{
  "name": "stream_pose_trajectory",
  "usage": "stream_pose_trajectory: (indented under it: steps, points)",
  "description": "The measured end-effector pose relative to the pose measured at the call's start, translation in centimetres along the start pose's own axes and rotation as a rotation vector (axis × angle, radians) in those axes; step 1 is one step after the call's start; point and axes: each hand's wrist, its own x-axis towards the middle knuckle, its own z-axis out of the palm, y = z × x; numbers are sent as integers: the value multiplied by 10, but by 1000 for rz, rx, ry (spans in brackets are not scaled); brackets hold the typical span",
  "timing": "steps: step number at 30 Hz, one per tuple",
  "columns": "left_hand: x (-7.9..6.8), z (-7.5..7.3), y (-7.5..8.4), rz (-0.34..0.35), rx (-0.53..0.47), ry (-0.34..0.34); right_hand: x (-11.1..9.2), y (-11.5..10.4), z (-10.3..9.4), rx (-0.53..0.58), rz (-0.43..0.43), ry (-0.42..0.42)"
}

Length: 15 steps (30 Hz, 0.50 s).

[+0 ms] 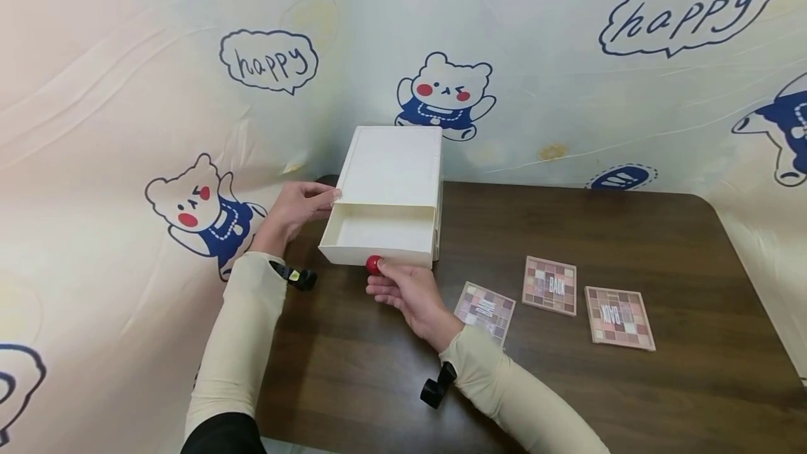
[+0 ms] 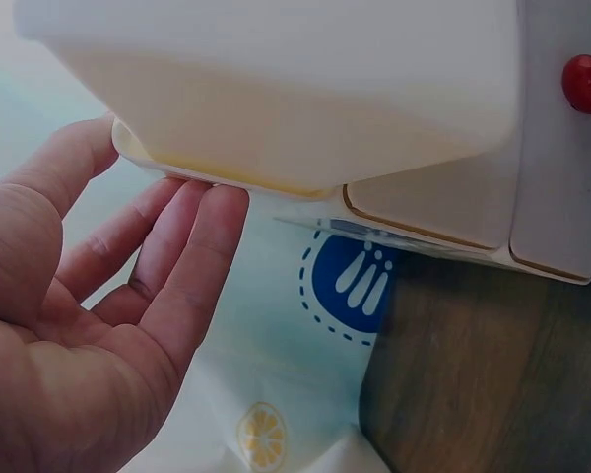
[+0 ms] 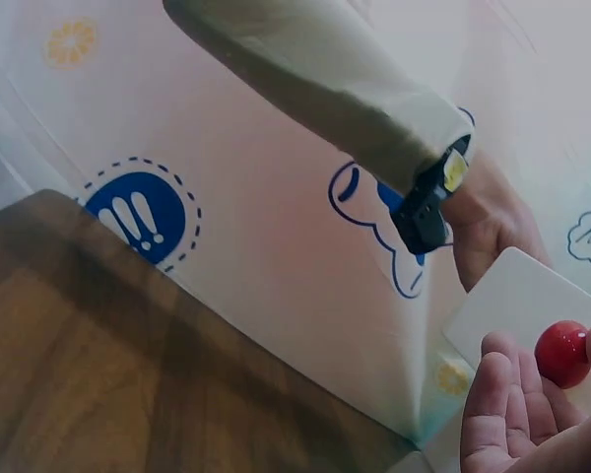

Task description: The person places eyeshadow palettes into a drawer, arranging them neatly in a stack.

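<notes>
A white drawer box [image 1: 394, 167] stands near the table's back edge, its front drawer [image 1: 384, 230] pulled partly out. Nothing shows inside the visible part of the drawer. On the drawer front is a round red knob [image 1: 373, 265]; my right hand [image 1: 412, 296] pinches it with thumb and fingers, the lower fingers extended beneath. At the box's left front corner, my left hand [image 1: 299, 207] holds the box by its edge. The left wrist view shows the thumb and fingertips of that left hand [image 2: 108, 325] against the box edge.
Three flat, square packs with a checked pink and brown print lie to the right: one [image 1: 487, 310] beside my right wrist, another [image 1: 550, 286] farther back, the third [image 1: 620, 317] farthest right. A printed curtain [image 1: 536, 76] hangs behind the brown wooden table [image 1: 693, 251].
</notes>
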Motion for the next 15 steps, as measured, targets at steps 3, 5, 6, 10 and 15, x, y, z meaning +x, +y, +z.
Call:
stream_pose_trajectory:
  steps: [3, 5, 6, 10, 15]
  points:
    - [-1, -1, 0, 0, 11, 2, -6, 4, 1, 28, 1, -7]
    - [-1, -1, 0, 1, 24, 2, -9, 8, 2, 50, 3, -12]
    - [-2, -1, 0, 2, 28, 0, -11, 10, 2, 62, 6, -14]
    - [-4, -1, -1, 7, 27, -11, -19, 16, 0, 95, 20, -21]
    - [-12, 2, 13, 7, 29, -24, -27, 19, -2, 112, 22, -36]
